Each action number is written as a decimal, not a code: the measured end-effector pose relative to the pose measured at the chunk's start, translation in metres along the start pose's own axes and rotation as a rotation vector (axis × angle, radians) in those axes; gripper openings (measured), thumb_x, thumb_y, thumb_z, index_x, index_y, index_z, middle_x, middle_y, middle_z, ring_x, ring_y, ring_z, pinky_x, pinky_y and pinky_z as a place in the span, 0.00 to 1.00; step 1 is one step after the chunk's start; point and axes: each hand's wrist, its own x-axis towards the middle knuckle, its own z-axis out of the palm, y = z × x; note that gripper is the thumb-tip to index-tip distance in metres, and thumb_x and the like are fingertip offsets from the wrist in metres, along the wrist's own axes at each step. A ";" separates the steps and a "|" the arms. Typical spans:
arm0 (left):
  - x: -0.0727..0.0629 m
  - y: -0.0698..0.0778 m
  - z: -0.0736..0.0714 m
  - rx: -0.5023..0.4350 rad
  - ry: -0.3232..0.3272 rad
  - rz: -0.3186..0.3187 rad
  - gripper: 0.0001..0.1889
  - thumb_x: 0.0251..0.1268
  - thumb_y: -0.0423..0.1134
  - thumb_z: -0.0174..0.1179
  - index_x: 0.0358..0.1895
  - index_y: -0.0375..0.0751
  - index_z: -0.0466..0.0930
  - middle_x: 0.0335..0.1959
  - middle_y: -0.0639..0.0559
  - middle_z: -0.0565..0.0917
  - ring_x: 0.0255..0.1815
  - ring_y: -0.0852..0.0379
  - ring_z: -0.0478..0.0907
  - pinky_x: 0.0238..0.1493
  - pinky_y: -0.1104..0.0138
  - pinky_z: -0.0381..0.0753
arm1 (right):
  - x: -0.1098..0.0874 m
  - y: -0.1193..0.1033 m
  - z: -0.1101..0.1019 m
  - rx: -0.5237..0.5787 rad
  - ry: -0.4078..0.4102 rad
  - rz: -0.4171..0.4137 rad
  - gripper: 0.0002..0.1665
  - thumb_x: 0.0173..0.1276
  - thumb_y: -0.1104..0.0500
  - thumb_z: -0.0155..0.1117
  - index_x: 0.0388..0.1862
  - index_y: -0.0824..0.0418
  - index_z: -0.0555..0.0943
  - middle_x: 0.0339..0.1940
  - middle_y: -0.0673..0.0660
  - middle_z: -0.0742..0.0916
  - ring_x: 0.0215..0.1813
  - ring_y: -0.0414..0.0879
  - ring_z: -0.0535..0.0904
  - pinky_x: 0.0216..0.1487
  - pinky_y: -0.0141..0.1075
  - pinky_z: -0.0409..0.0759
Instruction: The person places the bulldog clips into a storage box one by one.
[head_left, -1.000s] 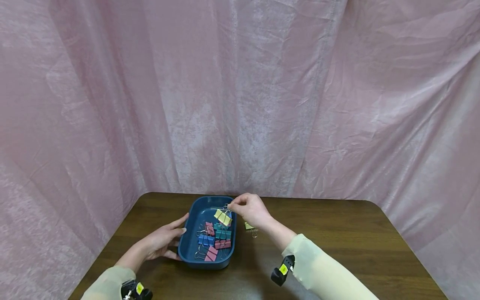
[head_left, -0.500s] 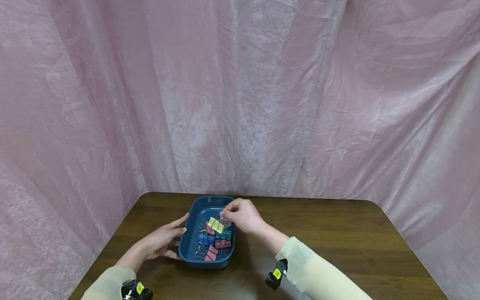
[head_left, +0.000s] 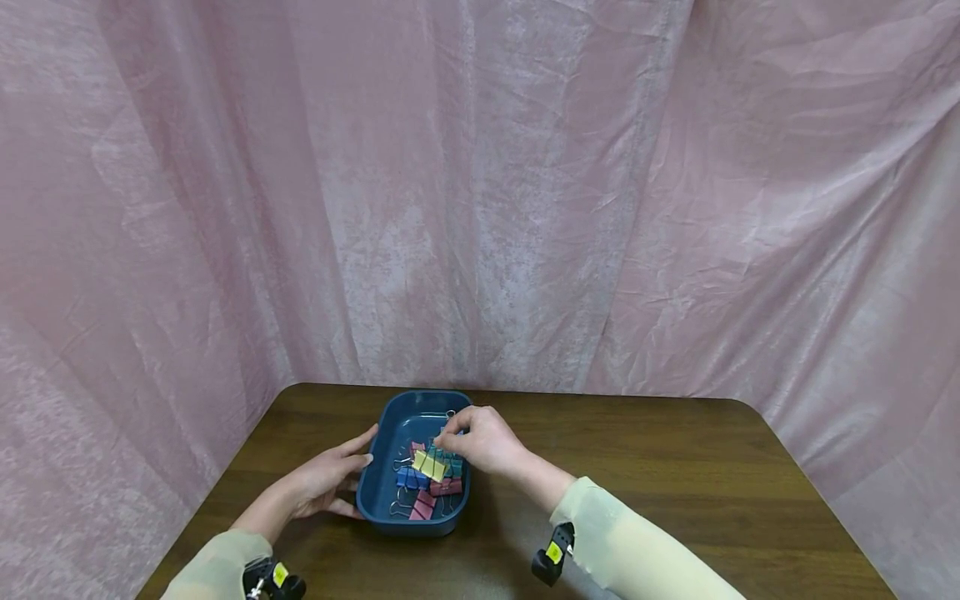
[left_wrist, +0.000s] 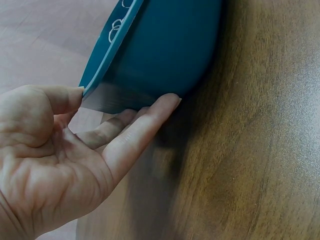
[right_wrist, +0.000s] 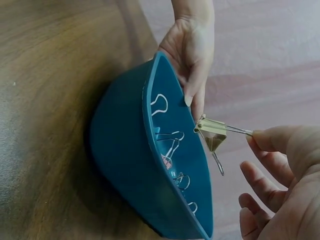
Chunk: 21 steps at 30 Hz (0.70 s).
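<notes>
A blue container (head_left: pixel 412 529) holds several binder clips in pink, blue and green, lying in its right and near part. Between thumb and forefinger my right hand (head_left: pixel 483 437) pinches one wire handle of a yellow binder clip (head_left: pixel 430 465). That clip hangs over the others, body away from the fingers; in the right wrist view its other handle sticks out free. My left hand (head_left: pixel 322 483) holds the container's left side, thumb at the rim and fingers spread along the outer wall. Beneath the right hand, part of the pile is hidden.
The container stands on a brown wooden table (head_left: pixel 637 475), left of its middle, towards the far edge. Behind the table hangs a pink curtain (head_left: pixel 480 208). Each sleeve carries a black wrist camera, the right one (head_left: pixel 552 554) above the table.
My right hand has moved left and nearer, bringing the yellow binder clip from the container's far right to over the middle pile. A second yellow clip on the table is now hidden. Left hand unmoved.
</notes>
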 end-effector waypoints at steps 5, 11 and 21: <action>0.001 0.001 -0.001 0.004 -0.003 -0.001 0.34 0.85 0.42 0.43 0.85 0.54 0.39 0.73 0.23 0.61 0.60 0.33 0.79 0.44 0.38 0.84 | 0.001 0.002 0.002 -0.024 -0.005 -0.030 0.09 0.67 0.54 0.73 0.28 0.54 0.91 0.36 0.44 0.86 0.43 0.41 0.78 0.42 0.37 0.80; 0.001 0.000 0.000 0.005 0.016 -0.010 0.34 0.85 0.42 0.43 0.85 0.54 0.40 0.74 0.23 0.60 0.59 0.33 0.79 0.44 0.38 0.84 | 0.000 0.003 0.005 -0.043 -0.036 -0.067 0.09 0.66 0.55 0.73 0.28 0.55 0.92 0.30 0.41 0.86 0.37 0.37 0.78 0.35 0.33 0.79; 0.000 0.000 0.000 0.010 -0.005 -0.004 0.34 0.85 0.42 0.43 0.85 0.54 0.38 0.74 0.22 0.60 0.60 0.32 0.79 0.44 0.39 0.84 | -0.003 0.000 0.003 -0.058 -0.055 -0.115 0.05 0.66 0.55 0.74 0.33 0.54 0.93 0.33 0.41 0.88 0.39 0.36 0.79 0.36 0.31 0.81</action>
